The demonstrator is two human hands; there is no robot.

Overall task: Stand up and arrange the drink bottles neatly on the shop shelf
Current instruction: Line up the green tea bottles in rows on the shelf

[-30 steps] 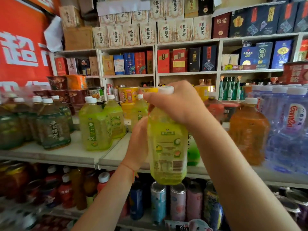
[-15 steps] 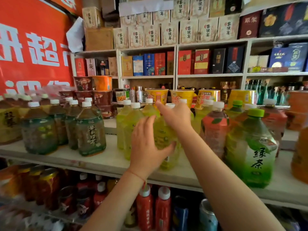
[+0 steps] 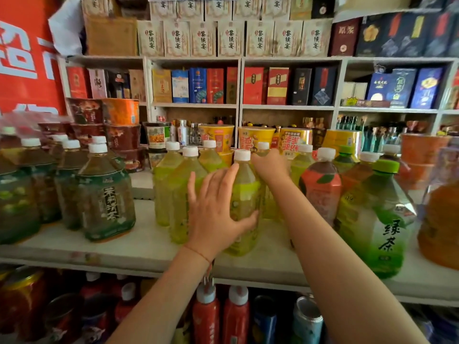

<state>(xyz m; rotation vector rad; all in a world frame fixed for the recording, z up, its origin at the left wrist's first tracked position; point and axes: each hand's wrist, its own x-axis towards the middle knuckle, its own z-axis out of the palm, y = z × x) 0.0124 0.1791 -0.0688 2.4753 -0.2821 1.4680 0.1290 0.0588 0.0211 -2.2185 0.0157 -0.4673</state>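
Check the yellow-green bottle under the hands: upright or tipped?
Upright. The yellow-green bottle stands on the shelf, white cap on top. The left hand rests on its side; the right hand is behind its neck.

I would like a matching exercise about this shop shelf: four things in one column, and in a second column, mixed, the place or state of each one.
Things
1. left hand
2. right hand
3. big green-capped bottle
4. dark tea bottle

Places or states
A. stands right of both arms, near the shelf edge
B. lies flat against the body of the yellow-green bottle
C. stands left of the yellow-green bottles
D. reaches to the bottles behind, near their caps

Pairs: 1-B, 2-D, 3-A, 4-C
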